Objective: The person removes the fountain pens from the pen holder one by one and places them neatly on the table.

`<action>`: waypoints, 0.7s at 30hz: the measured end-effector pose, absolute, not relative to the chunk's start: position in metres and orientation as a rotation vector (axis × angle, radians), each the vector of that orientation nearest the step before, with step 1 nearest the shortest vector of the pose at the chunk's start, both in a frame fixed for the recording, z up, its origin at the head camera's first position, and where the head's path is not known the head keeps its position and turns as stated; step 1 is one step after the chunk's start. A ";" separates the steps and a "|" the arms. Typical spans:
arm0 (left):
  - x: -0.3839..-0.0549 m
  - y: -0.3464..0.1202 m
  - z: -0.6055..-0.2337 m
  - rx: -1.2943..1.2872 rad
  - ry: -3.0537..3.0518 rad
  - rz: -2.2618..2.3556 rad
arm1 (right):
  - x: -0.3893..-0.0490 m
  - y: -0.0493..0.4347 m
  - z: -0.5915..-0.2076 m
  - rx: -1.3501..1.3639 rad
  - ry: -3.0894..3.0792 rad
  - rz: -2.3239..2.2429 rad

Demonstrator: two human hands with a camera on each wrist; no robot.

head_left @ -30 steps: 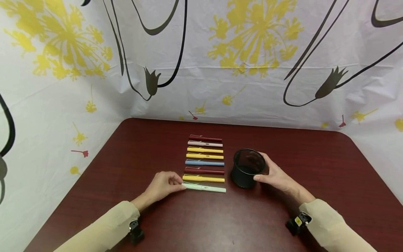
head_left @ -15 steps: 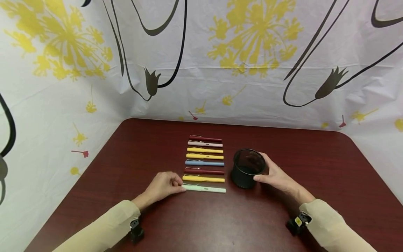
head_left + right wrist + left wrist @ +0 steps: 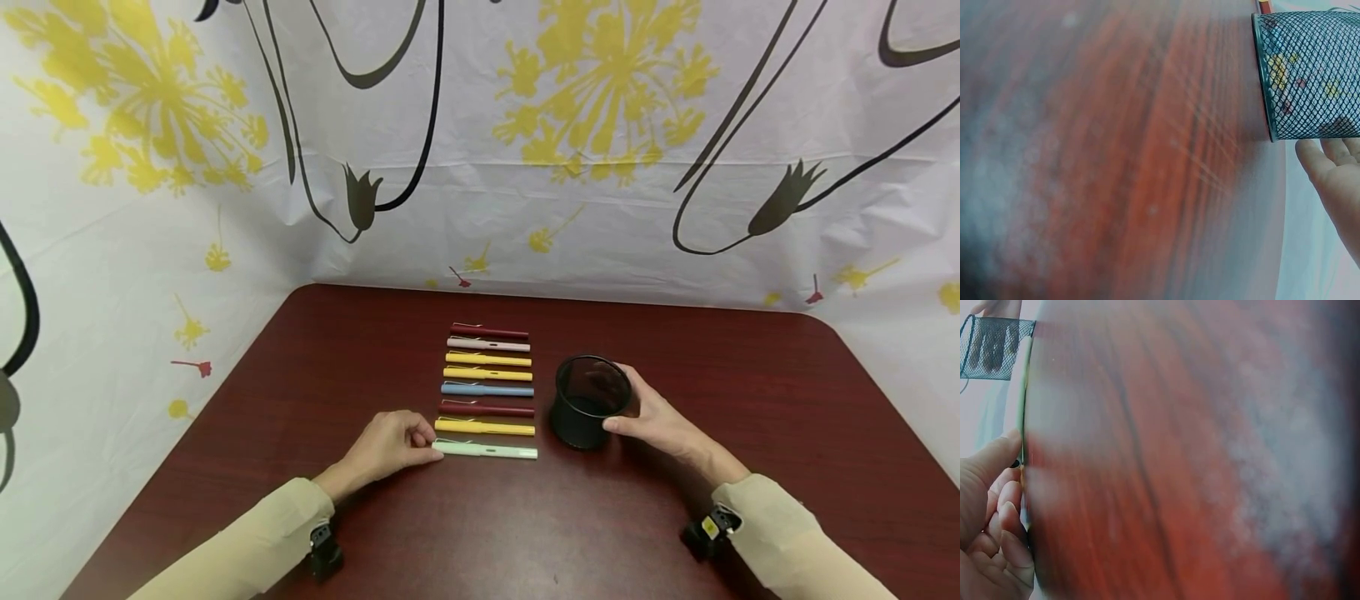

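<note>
A mint-green pen point(image 3: 495, 451) lies nearest the person in a column of pens. The left hand point(image 3: 388, 442) pinches its left end between thumb and fingers, as the left wrist view also shows with the thumb point(image 3: 999, 453) against the pen. Just beyond lies a yellow pen point(image 3: 495, 428). A black mesh pen holder point(image 3: 579, 422) stands upright to the right of the pens. Around its right side the right hand point(image 3: 651, 417) grips it, thumb in front; the fingers behind are partly hidden. Mesh fills the upper right of the right wrist view.
Farther back in the column lie a dark red pen point(image 3: 495, 410), a blue pen point(image 3: 495, 390), yellow pens, a pink pen point(image 3: 502, 344) and another dark red one. All rest on a dark red-brown table point(image 3: 480, 533). A patterned white cloth point(image 3: 465, 167) hangs behind it.
The near end of the mint-green pen has shifted very slightly toward the person with the left hand. The right hand and the pen holder stay in place.
</note>
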State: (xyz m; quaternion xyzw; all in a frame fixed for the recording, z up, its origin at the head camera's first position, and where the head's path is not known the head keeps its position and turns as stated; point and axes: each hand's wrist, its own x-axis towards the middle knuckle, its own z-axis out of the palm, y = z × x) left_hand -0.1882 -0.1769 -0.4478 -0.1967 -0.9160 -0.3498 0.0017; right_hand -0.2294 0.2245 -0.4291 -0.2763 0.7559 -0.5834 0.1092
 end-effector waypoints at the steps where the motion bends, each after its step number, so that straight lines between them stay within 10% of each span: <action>1: -0.188 -0.177 -0.448 -0.619 -2.873 -1.098 | -0.230 0.224 -0.429 -0.814 2.217 -1.718; 21: -0.210 -0.192 -0.426 -0.451 -2.834 -1.055 | -0.229 0.226 -0.433 -0.824 2.255 -1.671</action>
